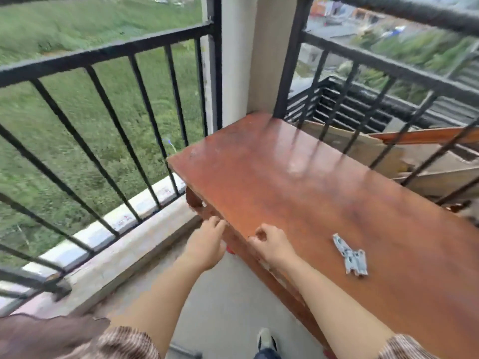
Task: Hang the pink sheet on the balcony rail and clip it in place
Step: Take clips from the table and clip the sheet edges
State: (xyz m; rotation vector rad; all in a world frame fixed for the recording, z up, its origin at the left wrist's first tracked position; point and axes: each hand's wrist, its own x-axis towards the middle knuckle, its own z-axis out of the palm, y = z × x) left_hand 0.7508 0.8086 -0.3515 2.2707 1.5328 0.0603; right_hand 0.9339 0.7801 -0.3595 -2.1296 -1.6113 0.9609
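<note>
Two or three grey clips (351, 257) lie together on the red-brown wooden table (298, 161), to the right of my hands. My left hand (207, 244) reaches to the table's near left edge, its fingertips touching that edge. On the tabletop just inside the same edge rests my right hand (269, 244), thumb and forefinger curled into a ring with nothing visible in them. The black balcony rail (103, 51) runs along the left. A dull pink-brown cloth (39, 332) shows at the bottom left corner; I cannot tell whether it is the sheet.
A second black rail (388, 63) runs behind the table on the right, with a pale pillar (241, 60) between the two rails. Boards and cardboard (363, 149) lie beyond the right rail. Grass lies far below the left rail. My shoe (265, 339) stands on the concrete floor.
</note>
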